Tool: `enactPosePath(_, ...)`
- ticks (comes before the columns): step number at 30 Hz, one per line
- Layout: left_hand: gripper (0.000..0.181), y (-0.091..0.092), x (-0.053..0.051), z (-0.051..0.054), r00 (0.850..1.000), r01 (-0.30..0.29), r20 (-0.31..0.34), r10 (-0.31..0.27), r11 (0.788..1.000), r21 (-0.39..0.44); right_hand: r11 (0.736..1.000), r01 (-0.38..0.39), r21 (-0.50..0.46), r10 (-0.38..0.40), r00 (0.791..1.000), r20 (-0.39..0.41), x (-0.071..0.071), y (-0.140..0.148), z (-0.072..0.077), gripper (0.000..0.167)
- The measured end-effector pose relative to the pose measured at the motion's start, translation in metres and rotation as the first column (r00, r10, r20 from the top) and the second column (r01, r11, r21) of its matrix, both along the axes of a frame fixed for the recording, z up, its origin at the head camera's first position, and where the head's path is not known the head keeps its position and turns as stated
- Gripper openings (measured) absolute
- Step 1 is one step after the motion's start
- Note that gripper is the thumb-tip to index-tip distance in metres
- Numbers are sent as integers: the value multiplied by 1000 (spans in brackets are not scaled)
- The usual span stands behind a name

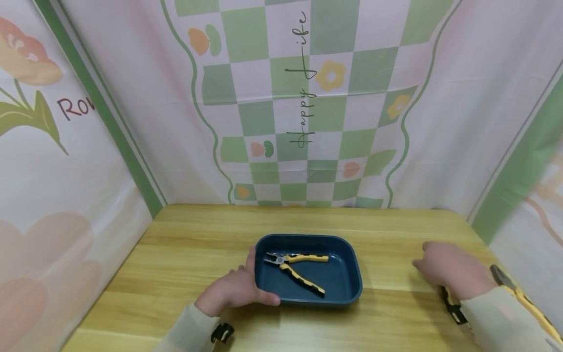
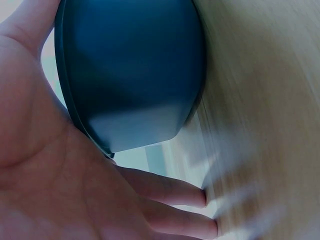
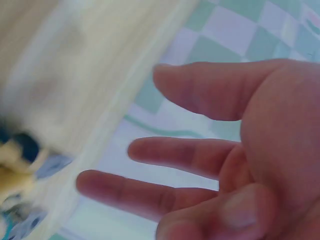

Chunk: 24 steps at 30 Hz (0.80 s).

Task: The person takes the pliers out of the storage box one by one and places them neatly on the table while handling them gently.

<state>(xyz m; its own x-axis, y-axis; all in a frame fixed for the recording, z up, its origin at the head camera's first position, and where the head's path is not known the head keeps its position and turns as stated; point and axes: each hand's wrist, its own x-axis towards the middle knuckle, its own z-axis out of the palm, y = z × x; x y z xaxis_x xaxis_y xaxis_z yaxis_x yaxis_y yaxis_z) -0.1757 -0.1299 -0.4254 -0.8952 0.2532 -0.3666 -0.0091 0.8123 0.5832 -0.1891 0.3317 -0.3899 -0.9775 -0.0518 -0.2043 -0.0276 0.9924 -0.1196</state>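
A dark blue rectangular tray (image 1: 347,288) stands on the table, and combination pliers (image 1: 303,279) with yellow-and-black handles lie spread inside it. My left hand (image 1: 239,289) rests against the tray's left end, thumb along the near rim. In the left wrist view the palm meets the tray's rim (image 2: 75,107), and the fingers (image 2: 165,190) extend straight past its wall. To the right of the tray, apart from it, my right hand (image 1: 455,269) hovers over the table. It holds nothing; the right wrist view shows thumb and two fingers (image 3: 185,155) extended, others bent.
Beside the right forearm lies another plier-like tool (image 1: 521,293) with grey jaws and a yellow handle, partly hidden by the sleeve. Blurred yellow and metal items (image 3: 20,175) show in the right wrist view. Printed curtains (image 1: 290,122) hang behind the wooden table (image 1: 189,244) and at both sides.
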Motion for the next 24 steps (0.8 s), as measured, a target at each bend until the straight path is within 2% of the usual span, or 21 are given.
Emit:
enactPosePath(4,145,0,0,0,1000,-2,4,2,1000,2,998,-46,-36,44,997,-59,-7,-22,13,66)
enactPosePath(10,146,1,0,1,1000,-6,9,7,1000,-11,975,-110,-191,93,991,-95,-10,-63,35,74)
enactPosePath(14,146,1,0,1,1000,-10,4,10,1000,-18,953,-162,-255,150,986,-66,-13,-90,47,77)
enactPosePath(18,145,1,0,1,1000,-9,3,10,1000,-19,944,-215,-252,215,976,-26,-18,-117,53,80)
enactPosePath(24,145,1,0,2,1000,-9,4,9,1000,-23,925,-327,-192,345,936,67,-28,-159,50,78)
